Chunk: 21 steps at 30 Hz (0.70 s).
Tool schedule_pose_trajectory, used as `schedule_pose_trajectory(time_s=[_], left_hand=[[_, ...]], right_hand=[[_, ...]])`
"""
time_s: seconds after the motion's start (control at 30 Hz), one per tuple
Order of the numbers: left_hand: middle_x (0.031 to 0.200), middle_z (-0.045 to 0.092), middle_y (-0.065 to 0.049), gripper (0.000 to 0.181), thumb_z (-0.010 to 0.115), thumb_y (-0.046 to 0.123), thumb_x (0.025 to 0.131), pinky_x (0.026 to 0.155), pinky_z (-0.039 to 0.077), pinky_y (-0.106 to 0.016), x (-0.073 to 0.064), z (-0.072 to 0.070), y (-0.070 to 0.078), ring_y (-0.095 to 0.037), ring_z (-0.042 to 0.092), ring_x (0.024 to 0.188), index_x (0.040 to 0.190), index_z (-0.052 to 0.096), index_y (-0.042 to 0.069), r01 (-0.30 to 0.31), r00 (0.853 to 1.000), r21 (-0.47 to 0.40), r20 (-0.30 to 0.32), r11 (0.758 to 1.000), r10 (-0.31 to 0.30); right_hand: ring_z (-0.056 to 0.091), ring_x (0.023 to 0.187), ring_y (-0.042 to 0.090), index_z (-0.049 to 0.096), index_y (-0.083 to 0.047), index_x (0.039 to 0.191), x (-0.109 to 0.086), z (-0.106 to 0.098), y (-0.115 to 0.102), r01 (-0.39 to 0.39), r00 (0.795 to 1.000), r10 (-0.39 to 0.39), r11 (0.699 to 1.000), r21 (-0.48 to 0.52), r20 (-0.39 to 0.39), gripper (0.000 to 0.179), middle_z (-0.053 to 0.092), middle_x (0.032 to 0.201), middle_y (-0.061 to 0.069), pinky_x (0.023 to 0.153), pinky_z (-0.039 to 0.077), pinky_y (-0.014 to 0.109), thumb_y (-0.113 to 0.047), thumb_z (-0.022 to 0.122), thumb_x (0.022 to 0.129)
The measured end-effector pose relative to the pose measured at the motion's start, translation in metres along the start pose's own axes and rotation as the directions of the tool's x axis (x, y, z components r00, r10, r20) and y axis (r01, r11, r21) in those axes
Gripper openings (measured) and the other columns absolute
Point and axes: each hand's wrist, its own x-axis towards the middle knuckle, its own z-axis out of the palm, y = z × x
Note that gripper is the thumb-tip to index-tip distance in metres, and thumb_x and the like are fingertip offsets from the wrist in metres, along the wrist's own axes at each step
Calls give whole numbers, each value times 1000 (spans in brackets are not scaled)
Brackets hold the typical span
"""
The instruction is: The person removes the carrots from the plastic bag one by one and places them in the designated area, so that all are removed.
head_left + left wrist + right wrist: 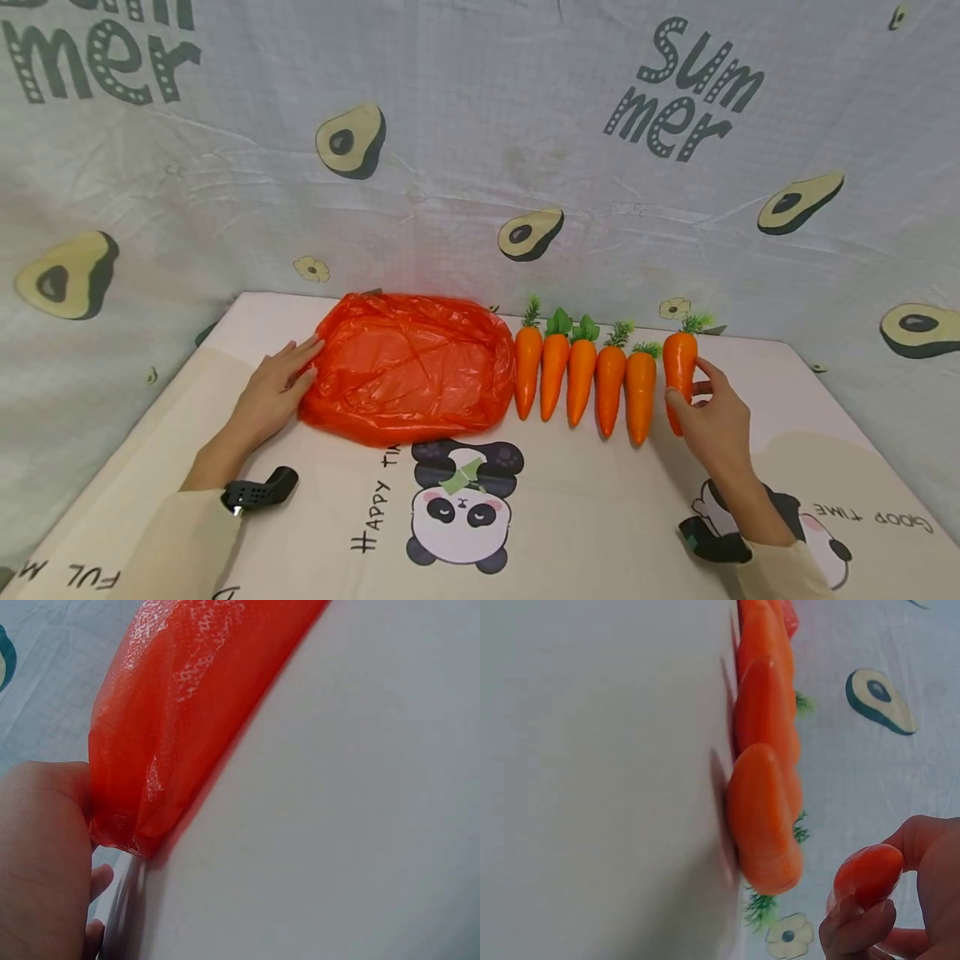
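Note:
A red plastic bag (408,367), its rim spread wide, sits left of the middle of the table. My left hand (273,392) rests against the bag's left side with its fingers extended. In the left wrist view the thumb touches the red bag (187,712); the fingertips are partly hidden. On the right, my right hand (712,417) pinches a toy carrot (680,367) between thumb and fingers, its green top upward. The right wrist view shows that carrot (866,877) held off the table. Several more carrots (582,379) lie side by side between bag and right hand.
The pale table (600,517) carries printed pandas and lettering. A cloth (450,100) with avocado prints hangs behind it and at both sides. The row's leftmost carrot (527,367) lies right against the bag.

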Motion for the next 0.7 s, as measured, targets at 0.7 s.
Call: schedule_pose_trajectory(time_s=[0.7], left_hand=[[150, 28, -26, 52, 47, 21, 100, 110, 4, -63, 1, 1, -1, -47, 18, 138, 146, 34, 0, -1, 1000, -23, -7, 1000, 1]], right_hand=[[55, 82, 31, 33, 7, 142, 1, 9, 28, -80, 985, 90, 995, -67, 151, 66, 55, 107, 26, 59, 49, 27, -32, 56, 94]])
